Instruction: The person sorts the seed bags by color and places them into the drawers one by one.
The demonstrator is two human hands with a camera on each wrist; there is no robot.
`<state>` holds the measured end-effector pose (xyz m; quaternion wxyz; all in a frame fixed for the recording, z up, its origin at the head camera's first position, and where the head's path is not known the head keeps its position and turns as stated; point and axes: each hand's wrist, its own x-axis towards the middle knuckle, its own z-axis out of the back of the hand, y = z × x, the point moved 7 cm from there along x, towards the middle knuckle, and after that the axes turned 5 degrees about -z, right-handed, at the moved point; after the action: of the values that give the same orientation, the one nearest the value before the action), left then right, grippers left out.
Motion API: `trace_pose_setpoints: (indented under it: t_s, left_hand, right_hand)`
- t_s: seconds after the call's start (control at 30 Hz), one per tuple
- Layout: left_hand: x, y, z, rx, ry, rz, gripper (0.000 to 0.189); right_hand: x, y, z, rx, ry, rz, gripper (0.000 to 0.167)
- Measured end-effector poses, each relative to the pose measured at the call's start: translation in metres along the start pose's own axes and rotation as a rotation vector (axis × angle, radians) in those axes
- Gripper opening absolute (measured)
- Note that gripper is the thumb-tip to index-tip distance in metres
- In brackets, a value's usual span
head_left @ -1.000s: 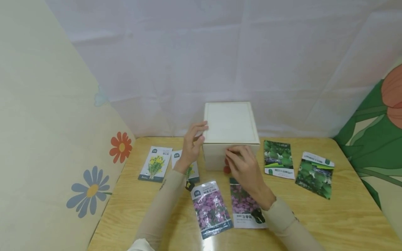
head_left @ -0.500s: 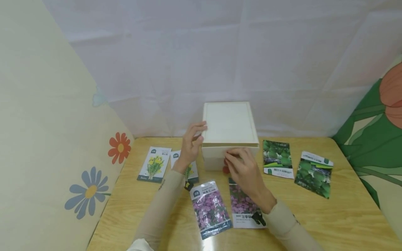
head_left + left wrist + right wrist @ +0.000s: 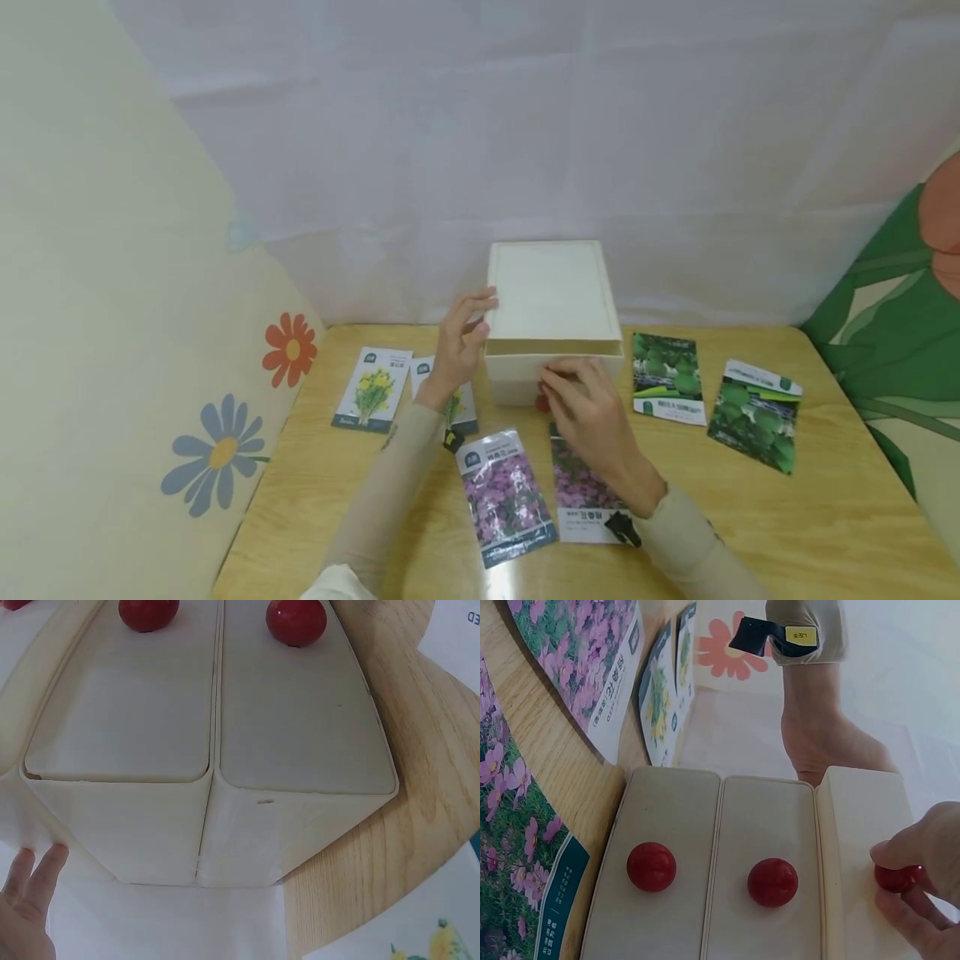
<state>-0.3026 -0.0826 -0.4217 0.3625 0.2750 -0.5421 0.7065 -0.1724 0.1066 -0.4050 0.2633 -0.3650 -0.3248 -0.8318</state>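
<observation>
A small white drawer cabinet [image 3: 551, 287] stands at the back of the table, with three drawers stacked in its front. Its top drawer [image 3: 513, 367] is slightly out, leaving a narrow gap under the cabinet top. My right hand [image 3: 596, 408] pinches that drawer's red knob [image 3: 891, 880] between thumb and fingers. Two lower drawers, each with a round red knob [image 3: 772, 883], are closed. Against the cabinet's left side rests my left hand [image 3: 459, 346], its extended fingers touching the wall near the top edge. What lies inside the top drawer is hidden.
Yellow-flower seed packets [image 3: 369, 387] lie left of the cabinet. Pink-flower packets [image 3: 506, 498] are in front, one partly under the right forearm. Green-leaf packets [image 3: 753, 415] lie to the right. A white cloth [image 3: 450, 150] hangs behind the wooden table [image 3: 315, 508].
The top drawer has come outward from closed to slightly open, drawn toward me by my right hand on its knob. My left hand stays on the cabinet's side.
</observation>
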Motion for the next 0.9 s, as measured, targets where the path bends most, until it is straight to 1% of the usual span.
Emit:
trace_pose_setpoints:
  t_s: [0.07,0.13,0.2,0.27,0.33,0.4,0.53,0.57,0.6,0.67,0.8,0.9]
  left_hand:
    - [-0.001,0.004,0.001,0.001,-0.003,0.002,0.069]
    - [-0.001,0.007,0.002,-0.006,-0.007,-0.001,0.07]
    - [-0.001,0.008,0.002,-0.007,-0.008,-0.007,0.065]
    - [-0.001,0.007,0.001,-0.008,-0.01,-0.009,0.056]
    - [0.0,0.003,0.001,-0.012,-0.013,-0.009,0.046]
    - [0.002,-0.005,0.001,-0.021,-0.014,-0.007,0.041]
    - [0.008,-0.023,0.003,-0.033,-0.01,-0.01,0.037]
    - [0.009,-0.026,0.003,-0.036,-0.009,-0.011,0.037]
    - [0.009,-0.026,0.003,-0.034,-0.01,-0.014,0.036]
    - [0.007,-0.02,0.002,-0.028,-0.011,-0.021,0.037]
    - [0.001,0.0,-0.001,-0.012,-0.018,-0.025,0.038]
    - [-0.002,0.007,-0.002,-0.003,-0.008,-0.014,0.044]
  right_hand:
    - [0.001,0.001,0.0,0.002,0.007,-0.001,0.027]
    - [0.0,0.002,0.0,0.001,0.01,0.003,0.027]
    - [0.0,0.003,0.0,-0.003,0.012,0.004,0.028]
    - [-0.002,0.005,0.001,-0.007,0.02,0.003,0.029]
    - [-0.003,0.006,0.003,-0.014,0.032,0.001,0.03]
    - [-0.005,0.008,0.004,-0.018,0.045,0.0,0.03]
    - [-0.007,0.011,0.006,-0.021,0.072,-0.008,0.029]
    - [-0.007,0.011,0.006,-0.02,0.076,-0.011,0.029]
    - [-0.008,0.012,0.007,-0.02,0.079,-0.014,0.029]
    - [-0.008,0.013,0.007,-0.021,0.083,-0.016,0.03]
    - [-0.01,0.014,0.009,-0.018,0.084,-0.015,0.032]
    - [-0.012,0.015,0.009,-0.018,0.084,-0.019,0.029]
